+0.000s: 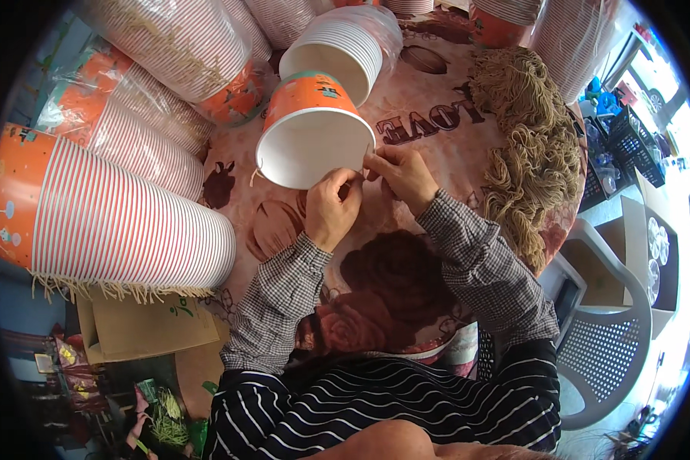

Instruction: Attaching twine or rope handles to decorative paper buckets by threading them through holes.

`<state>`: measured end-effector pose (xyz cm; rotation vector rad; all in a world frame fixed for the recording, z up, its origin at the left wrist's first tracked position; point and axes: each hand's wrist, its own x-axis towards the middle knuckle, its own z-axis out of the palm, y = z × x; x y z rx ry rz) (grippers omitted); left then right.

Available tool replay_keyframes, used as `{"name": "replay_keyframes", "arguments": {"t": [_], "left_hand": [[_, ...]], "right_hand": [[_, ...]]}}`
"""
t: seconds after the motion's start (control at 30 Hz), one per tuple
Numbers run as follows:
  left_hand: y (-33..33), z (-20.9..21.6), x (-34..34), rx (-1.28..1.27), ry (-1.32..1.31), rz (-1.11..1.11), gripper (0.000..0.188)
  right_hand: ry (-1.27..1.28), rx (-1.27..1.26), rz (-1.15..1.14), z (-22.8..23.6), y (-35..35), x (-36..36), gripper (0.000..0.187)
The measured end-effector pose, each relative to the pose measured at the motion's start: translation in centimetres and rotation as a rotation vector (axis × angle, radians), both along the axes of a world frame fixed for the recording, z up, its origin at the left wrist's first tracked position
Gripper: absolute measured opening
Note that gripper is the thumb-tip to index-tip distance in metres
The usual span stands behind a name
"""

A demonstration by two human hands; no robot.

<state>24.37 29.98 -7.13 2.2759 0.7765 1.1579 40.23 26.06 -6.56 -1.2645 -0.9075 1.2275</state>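
An orange paper bucket [314,146] with a white inside lies on its side in front of me, mouth toward me. A short tan cord end hangs from its left rim. At the right side of the rim, my right hand [402,178] is closed in a pinch on a thin cord close to the bucket's edge. My left hand [334,207] is closed just below the rim, fingertips pinched together near the right hand's. Most of the cord between the fingers is hidden or too fine to follow. Behind the bucket lies a nested stack of white buckets [337,65], partly in clear plastic.
Tan cord bundles [533,146] lie along the table's right side. A long stack of orange buckets [130,207] with cord ends lies at left, beside plastic-wrapped stacks [184,54]. The table wears a flowered cloth [437,153]. A grey plastic chair [606,345] stands at right, a cardboard box [146,326] lower left.
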Motion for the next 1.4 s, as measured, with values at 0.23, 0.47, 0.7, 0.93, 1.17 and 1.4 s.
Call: {"name": "replay_keyframes", "arguments": {"t": [0.23, 0.47, 0.7, 0.93, 1.17, 1.4], "left_hand": [[0.0, -0.5, -0.2, 0.015, 0.007, -0.034, 0.008], [-0.4, -0.3, -0.5, -0.075, 0.002, -0.061, 0.011], [2.2, 2.8, -5.3, 0.221, 0.070, 0.454, 0.022], [1.9, 4.9, -5.8, 0.694, 0.002, 0.453, 0.008], [-0.4, 1.2, -1.3, -0.243, -0.199, 0.028, 0.019], [-0.1, 0.8, -1.8, -0.931, -0.345, -0.084, 0.022]], "right_hand": [[0.125, 0.032, 0.075, -0.1, 0.0, 0.0, 0.015], [0.552, 0.059, -0.014, -0.9, 0.5, 1.4, 0.011], [0.406, 0.147, -0.073, -0.2, 0.7, 2.6, 0.010], [0.247, 0.122, 0.060, 0.1, 0.0, -0.1, 0.015], [0.070, 0.177, 0.231, 0.4, -0.5, -0.8, 0.024], [-0.005, 0.151, 0.388, 0.7, -0.8, -1.2, 0.037]]}}
